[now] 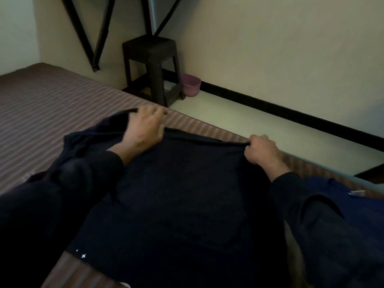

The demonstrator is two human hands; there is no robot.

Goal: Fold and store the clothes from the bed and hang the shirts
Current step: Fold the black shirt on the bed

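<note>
Both hands out front, fingers curled, each gripping dark fabric.

Left hand (144, 126): back of hand up, reached further forward, fingers (153, 113) curled down over a bunched fold, wrist bent. Right hand (262, 150): closer to a fist, thumb and fingers pinching the fabric edge at its left side. Both forearms in dark ribbed-cuff sleeves, entering from the lower corners and angling inward; hands well apart.

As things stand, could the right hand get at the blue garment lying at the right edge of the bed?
Probably yes, once it lets go. The right hand is pinching the far edge of the dark garment, so it is occupied. The blue garment lies beside the right sleeve with nothing visible over it.
</note>
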